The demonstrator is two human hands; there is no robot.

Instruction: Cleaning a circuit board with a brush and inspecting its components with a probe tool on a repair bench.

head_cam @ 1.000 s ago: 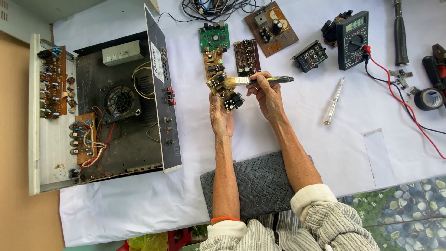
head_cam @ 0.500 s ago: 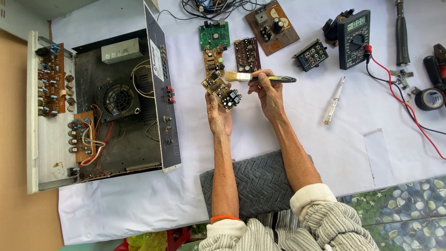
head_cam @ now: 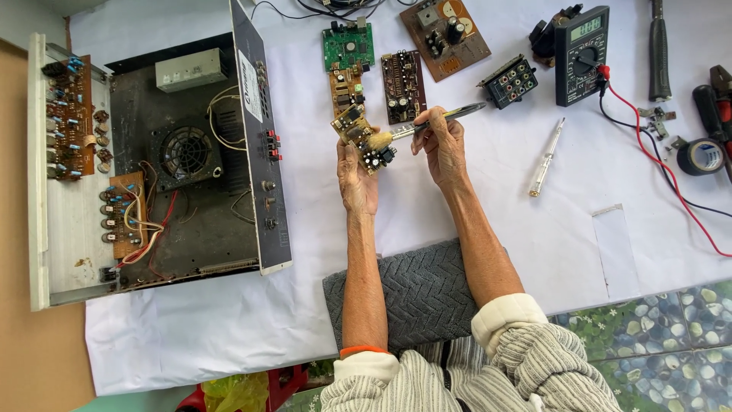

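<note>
Circuit board [head_cam: 360, 139], small and tan with dark capacitors at its lower end, is what I have in hand: it sits raised off the white cloth [head_cam: 473, 229], tilted, pinched along its lower edge by my left hand [head_cam: 357, 179], whose fingers are curled narrowly around it. My right hand [head_cam: 441, 143] holds a small brush [head_cam: 427, 124] like a pen, fingers closed tight on the dark handle, and the pale bristles touch the board's component face near its middle. I judge this to be the cleaning step, with dust being swept from between the parts. As I read it, the next move calls for light, short strokes along the rows of components, and a steady left grip so the board does not twist under the bristles; the far end would need the board turned or the brush angle changed. Just beyond the board lie a second tan board [head_cam: 347, 85], a green board [head_cam: 348, 44] and a dark brown one [head_cam: 402, 85], close together on the cloth. Farther right are a connector block [head_cam: 510, 81], a multimeter [head_cam: 582, 53] with a red lead [head_cam: 663, 168], and a pale test pen [head_cam: 547, 159]. To my left stands the opened amplifier chassis [head_cam: 160, 168], well apart from the work. Both forearms rest near a grey knitted pad [head_cam: 415, 294].
</note>
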